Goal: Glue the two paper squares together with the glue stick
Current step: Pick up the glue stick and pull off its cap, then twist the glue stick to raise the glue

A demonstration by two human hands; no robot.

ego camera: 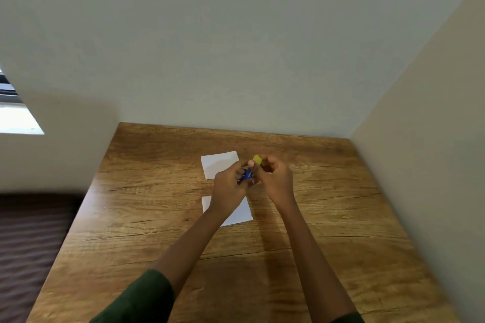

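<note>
- glue stick (248,174): blue body, yellow cap; label approx. yellow-green, too blurred to be sure
- far paper square (219,164), near paper square (242,211): plain white
- table (147,191): brown wood grain w/ dark streaks
- sleeve (141,299): dk green
- wall (236,47): pale grey-white

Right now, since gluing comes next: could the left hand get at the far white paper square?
Probably yes: the left hand is right by the far white paper square, nothing between, but it grips the blue glue stick.
</note>
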